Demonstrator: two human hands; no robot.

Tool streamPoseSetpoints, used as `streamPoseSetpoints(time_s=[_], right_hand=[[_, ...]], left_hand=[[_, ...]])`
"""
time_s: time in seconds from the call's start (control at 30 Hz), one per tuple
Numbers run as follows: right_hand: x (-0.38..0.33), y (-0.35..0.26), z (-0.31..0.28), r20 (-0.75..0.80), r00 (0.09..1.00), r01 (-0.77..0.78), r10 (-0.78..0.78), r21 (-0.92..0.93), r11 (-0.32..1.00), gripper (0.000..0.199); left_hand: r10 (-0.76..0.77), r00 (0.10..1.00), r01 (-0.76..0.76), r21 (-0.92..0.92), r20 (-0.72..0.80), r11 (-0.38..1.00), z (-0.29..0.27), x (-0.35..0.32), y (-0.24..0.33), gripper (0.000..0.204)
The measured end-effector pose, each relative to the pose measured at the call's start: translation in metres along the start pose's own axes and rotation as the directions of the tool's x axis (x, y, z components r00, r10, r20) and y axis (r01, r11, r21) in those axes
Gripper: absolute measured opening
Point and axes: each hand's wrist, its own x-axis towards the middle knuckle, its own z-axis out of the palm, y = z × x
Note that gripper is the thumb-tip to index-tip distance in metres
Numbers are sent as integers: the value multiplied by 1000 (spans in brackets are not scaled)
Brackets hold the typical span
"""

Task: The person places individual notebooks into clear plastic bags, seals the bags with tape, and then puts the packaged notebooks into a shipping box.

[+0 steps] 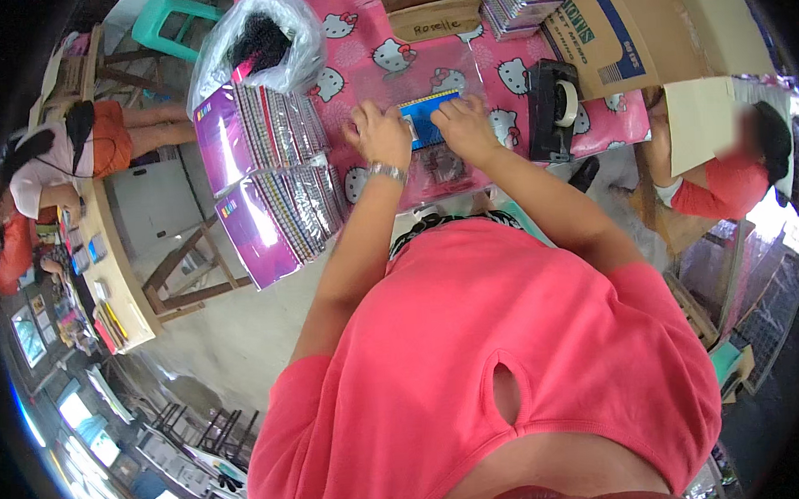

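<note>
A small blue notebook (pixel 423 125) with a yellow spiral along its far edge lies on the pink table cover in front of me. My left hand (pixel 380 136) is closed at its left end, fingers bent. At its right end, my right hand (pixel 465 127) grips the edge with fingers curled. Clear plastic seems to lie under and around the notebook; its outline is hard to make out. A metal-band watch sits on my left wrist. Right of my right hand stands a black tape dispenser (pixel 551 122) with a roll of tape.
Plastic-wrapped stacks of spiral notebooks (pixel 263 197) stand at the left table edge, beside a clear bag (pixel 306 39) with dark contents. Cardboard boxes (pixel 666 24) and more notebooks (pixel 509 8) are at the back right. People work at both sides; a green stool (pixel 171 23) stands far left.
</note>
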Motion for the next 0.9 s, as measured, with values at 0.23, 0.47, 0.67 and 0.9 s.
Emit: streamPoseSetpoints(time_s=[0.23, 0.47, 0.67, 0.9], right_hand=[[-5, 3, 8, -45, 999, -12, 14, 49, 999, 19], [-7, 36, -18, -124, 984, -146, 128, -150, 978, 23], [-69, 20, -25, -142, 943, -292, 300, 80, 953, 30], [-49, -50, -5, 257, 957, -145, 135, 20, 989, 77]], left_hand=[[394, 882, -428, -87, -259, 900, -2, -25, 15, 38], [473, 877, -478, -58, -89, 876, 46, 0, 12, 49], [420, 907, -422, -108, -39, 900, 46, 6, 16, 32], [483, 875, -483, -155, -44, 862, 38, 13, 16, 13]])
